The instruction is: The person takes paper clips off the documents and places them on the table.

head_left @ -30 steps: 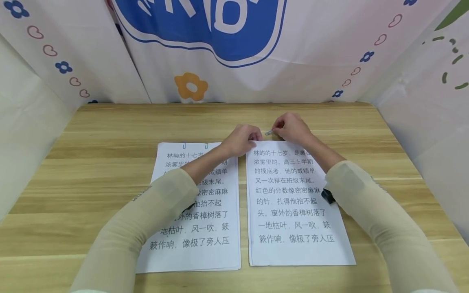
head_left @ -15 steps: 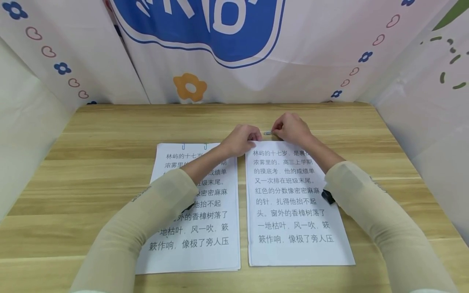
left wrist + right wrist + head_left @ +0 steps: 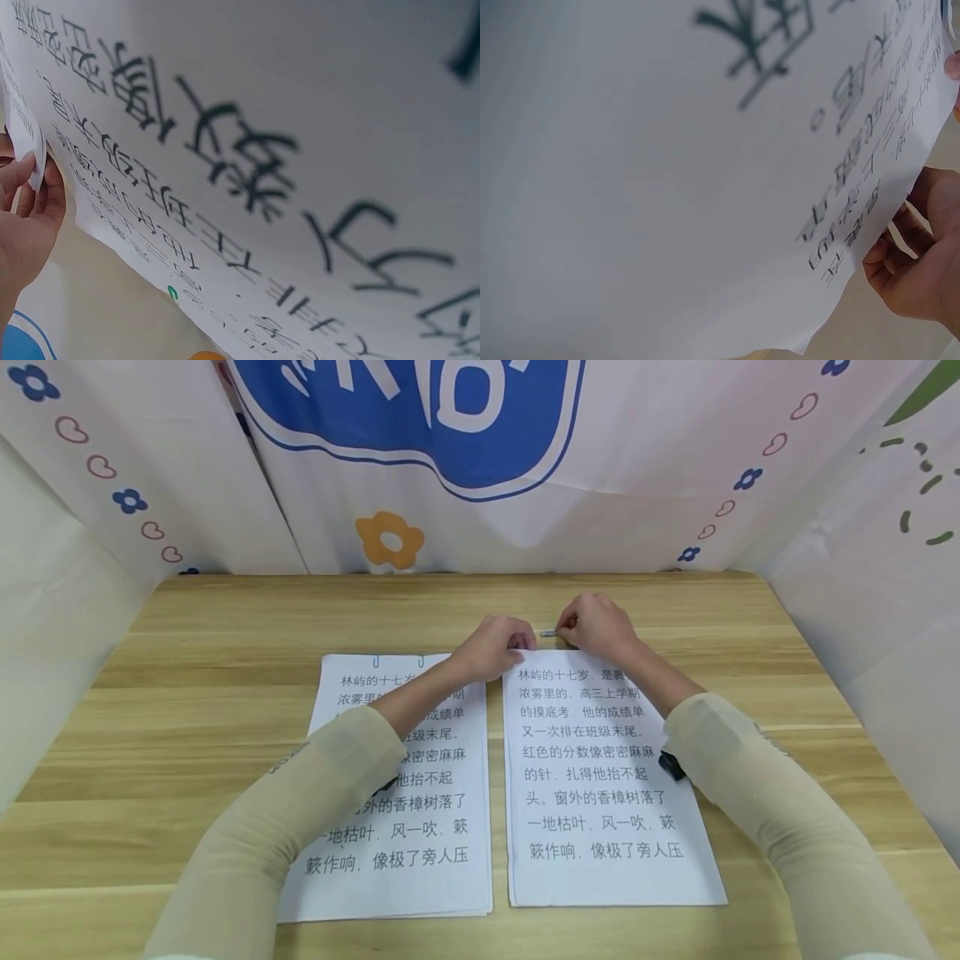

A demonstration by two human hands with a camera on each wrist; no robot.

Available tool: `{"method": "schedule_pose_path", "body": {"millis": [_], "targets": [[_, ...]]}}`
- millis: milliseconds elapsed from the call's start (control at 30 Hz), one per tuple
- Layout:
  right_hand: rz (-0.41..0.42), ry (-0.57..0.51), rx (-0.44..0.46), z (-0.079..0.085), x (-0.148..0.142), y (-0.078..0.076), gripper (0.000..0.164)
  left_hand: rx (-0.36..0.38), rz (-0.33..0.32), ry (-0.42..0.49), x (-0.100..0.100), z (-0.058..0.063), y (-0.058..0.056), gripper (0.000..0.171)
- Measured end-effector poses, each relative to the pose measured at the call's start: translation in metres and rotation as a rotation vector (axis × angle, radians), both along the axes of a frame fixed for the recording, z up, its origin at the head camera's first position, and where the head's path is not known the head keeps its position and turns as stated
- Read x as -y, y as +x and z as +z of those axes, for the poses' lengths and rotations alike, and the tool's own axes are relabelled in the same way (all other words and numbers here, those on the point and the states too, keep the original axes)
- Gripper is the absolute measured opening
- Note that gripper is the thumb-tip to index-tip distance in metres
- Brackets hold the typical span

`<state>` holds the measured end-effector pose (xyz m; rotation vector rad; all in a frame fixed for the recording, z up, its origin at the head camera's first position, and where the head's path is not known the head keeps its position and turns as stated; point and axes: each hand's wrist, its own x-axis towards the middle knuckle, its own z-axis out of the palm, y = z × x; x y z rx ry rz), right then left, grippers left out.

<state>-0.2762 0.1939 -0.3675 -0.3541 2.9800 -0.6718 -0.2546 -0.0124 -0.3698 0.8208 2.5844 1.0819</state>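
Observation:
Two stacks of printed paper lie side by side on the wooden table. My left hand (image 3: 491,647) pinches the upper left corner of the right paper stack (image 3: 600,881). In the left wrist view the thumb is on the printed side of that corner, with fingers behind the sheets. Just beyond the stack's top edge, my right hand (image 3: 597,625) holds a small paper clip (image 3: 548,633) between thumb and fingertips. The clip points left toward the left hand, apart from the paper. In the right wrist view, the sheet hides some of the right fingertips.
The left paper stack (image 3: 420,893) has two blue paper clips on its top edge, a left clip (image 3: 376,661) and a right clip (image 3: 421,661). My left forearm crosses above this stack. Printed cloth (image 3: 630,527) hangs behind the table's (image 3: 247,618) far edge.
The paper clip has turned slightly in the right fingers, from slanted to nearly level, and now looks thinner. Both hands have stayed almost in place.

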Motion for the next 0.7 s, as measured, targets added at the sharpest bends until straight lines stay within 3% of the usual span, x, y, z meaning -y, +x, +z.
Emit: {"method": "schedule_pose_path", "body": {"millis": [700], "targets": [[-0.001,-0.012,0.006,-0.0004,0.0007,-0.0008,0.018,-0.006,-0.008,0.007,0.0002,-0.0012,0.0,0.021]]}}
